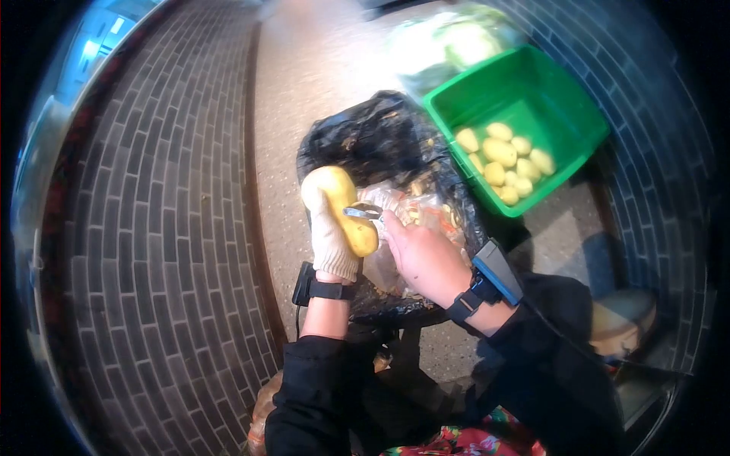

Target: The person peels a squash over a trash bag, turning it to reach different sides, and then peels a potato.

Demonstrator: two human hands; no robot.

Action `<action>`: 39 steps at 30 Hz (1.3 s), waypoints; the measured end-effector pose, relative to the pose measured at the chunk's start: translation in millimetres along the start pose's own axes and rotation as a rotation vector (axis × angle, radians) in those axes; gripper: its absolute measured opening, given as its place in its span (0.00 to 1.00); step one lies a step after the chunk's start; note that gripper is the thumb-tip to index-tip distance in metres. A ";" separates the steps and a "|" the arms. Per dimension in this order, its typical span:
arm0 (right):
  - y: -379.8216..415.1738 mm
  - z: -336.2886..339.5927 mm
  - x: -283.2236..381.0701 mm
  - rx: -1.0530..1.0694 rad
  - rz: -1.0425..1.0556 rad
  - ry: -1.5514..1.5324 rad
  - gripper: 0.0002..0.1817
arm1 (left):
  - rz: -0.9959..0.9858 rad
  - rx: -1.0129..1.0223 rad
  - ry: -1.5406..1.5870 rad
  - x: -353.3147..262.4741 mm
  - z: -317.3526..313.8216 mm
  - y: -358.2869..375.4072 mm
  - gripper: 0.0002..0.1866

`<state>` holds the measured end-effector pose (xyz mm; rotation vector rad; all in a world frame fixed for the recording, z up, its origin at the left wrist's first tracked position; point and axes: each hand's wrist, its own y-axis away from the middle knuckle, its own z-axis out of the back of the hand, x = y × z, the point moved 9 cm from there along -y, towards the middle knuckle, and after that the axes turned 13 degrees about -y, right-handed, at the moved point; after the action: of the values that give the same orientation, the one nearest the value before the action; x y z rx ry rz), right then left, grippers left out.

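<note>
My left hand (328,237), in a pale knit glove, is closed round a large yellow potato (359,234) with a narrowed middle. A metal peeler (360,212) lies against the potato's right side, gripped in my bare right hand (423,258). Both hands are over a black plastic bag (357,125) holding peelings and a clear, crumpled plastic bag (395,201). Part of the potato is hidden by the glove, and the peeler's handle is mostly covered by my right fingers.
Several peeled potatoes (502,152) lie in a green plastic crate (574,114) at the right. Behind it is a plastic bag (449,42) with pale green contents. Brick-patterned surfaces (167,205) flank the speckled floor (285,91). A shoe (623,319) is at the lower right.
</note>
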<state>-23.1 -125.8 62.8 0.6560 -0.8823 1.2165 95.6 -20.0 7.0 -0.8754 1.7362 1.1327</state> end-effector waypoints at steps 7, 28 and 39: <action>19.6 -16.8 -11.6 0.064 -0.011 0.046 0.14 | -0.105 -0.143 -0.028 -1.8 38.9 -31.9 0.36; 5.2 -0.4 -1.4 -0.015 0.079 0.110 0.16 | 0.038 -0.036 -0.103 16.1 13.4 -13.4 0.35; 20.1 -2.9 4.4 0.016 0.054 0.186 0.14 | -0.039 -0.110 0.027 18.8 30.5 -22.3 0.34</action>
<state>-41.6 -116.3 64.5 0.5250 -0.7387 1.3117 116.6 -1.0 -24.1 -0.9915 1.6838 1.2051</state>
